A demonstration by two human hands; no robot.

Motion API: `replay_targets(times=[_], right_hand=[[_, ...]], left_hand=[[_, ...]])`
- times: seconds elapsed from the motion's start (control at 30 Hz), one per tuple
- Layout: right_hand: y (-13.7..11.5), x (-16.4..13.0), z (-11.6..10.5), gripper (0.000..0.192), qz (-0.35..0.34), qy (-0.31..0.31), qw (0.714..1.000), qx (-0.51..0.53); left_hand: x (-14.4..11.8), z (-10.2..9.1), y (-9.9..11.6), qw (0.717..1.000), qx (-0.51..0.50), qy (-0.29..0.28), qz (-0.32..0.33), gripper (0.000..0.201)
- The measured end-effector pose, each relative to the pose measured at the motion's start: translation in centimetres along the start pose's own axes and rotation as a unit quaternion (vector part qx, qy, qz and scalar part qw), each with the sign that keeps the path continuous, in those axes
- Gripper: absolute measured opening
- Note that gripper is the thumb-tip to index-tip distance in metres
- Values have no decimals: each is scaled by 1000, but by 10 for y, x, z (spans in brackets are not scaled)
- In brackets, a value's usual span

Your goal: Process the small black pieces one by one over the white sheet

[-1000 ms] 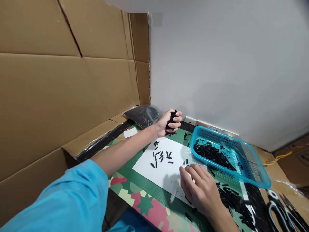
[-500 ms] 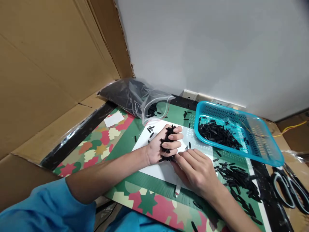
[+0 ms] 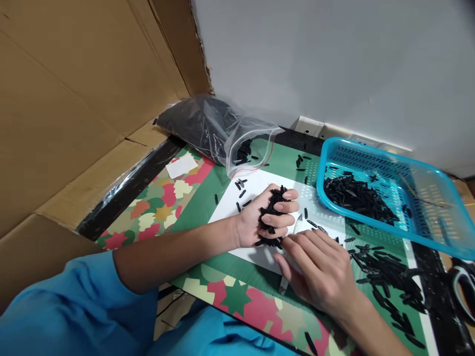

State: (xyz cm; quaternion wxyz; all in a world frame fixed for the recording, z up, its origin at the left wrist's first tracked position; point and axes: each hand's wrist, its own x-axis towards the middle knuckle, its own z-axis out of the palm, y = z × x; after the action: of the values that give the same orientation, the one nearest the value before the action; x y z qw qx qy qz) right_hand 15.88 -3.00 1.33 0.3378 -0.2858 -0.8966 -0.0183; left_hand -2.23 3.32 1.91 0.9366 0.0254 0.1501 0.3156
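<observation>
My left hand [image 3: 264, 217] is curled, palm up, around a clump of small black elongated pieces [image 3: 276, 210]; some poke out between the fingers and below the little finger. Close on its right is my right hand [image 3: 319, 267], palm down. Its index fingertip is at the lower end of the clump, and a gap shows between thumb and index finger, with nothing visible in it. A white pen-like tool [image 3: 298, 225] with a grey pointed tip lies on the white paper [image 3: 256, 185], partly covered by the right hand.
A blue perforated basket [image 3: 371, 230] at the right contains many black pieces. Behind my left hand lies a clear zip bag [image 3: 211, 128] full of them, mouth open. A loose pile [image 3: 389, 277] sits on the table's right. Scissors [image 3: 462, 291] rest at the far right edge; cardboard [image 3: 92, 74] stands left.
My right thumb has moved away from the index finger, and the hand has drawn slightly back from the clump. The left hand keeps its hold. The whole view has shifted slightly.
</observation>
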Motion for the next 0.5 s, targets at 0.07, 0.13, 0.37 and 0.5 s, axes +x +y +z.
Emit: replay_targets(times=[0.07,0.13,0.37,0.5], right_hand=[[-1,0,-1,4,-2,3,1000,3],[-1,-1,-2,5,-12,5,1000,3],[7,-7,-10,12,17,83,995,44],[15,-9,-17,19,73,138,986,54]], left_hand=[[0,-1,0,1000,7,0,1,21],[0,0,2,1000,20,2,5,21],[0,13,20,992,123,12,15,26],[0,13,17,984,173,-10,-46,27]])
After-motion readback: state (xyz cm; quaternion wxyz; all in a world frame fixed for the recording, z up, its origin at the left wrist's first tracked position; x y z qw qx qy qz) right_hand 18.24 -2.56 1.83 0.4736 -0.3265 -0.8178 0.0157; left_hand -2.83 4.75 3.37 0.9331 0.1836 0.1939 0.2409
